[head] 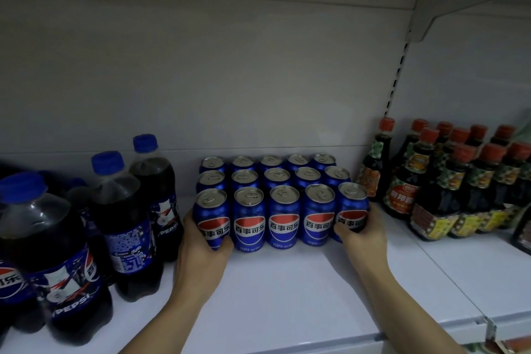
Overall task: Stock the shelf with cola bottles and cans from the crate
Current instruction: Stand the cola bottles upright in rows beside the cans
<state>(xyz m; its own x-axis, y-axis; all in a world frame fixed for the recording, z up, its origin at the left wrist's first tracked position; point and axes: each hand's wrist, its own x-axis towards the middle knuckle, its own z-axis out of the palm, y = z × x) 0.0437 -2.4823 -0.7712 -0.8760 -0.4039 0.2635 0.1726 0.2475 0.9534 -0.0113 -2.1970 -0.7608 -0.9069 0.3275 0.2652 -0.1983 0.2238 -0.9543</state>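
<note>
Both hands are on the front row of cans; the left hand (205, 250) has its fingers curled round the front left can (212, 217), thumb across the bottom of the label, and the right hand (363, 228) wraps the front right can (352, 210) the same way from the other side; so each one is actually gripping a can, not just resting on it.

The block of cans (280, 198) sits on the white shelf (287, 296), three rows deep and five across, all upright with silver tops and pull tabs showing; cans in the front row are touching side by side, pushed up near the back panel.

Labels are blue with the red, white and blue globe and the Chinese characters 百事可乐 across the middle; there's tiny print under that which I can't read.

Left of the cans stand the cola bottles (126, 227), dark drink, blue caps, blue wrappers with PEPSI on them; the nearest one also shows part of the Chinese logo.

On the right, beside the cans, are dark sauce bottles (431, 181) with red caps and yellow and red labels; that writing is too blurry.
</note>
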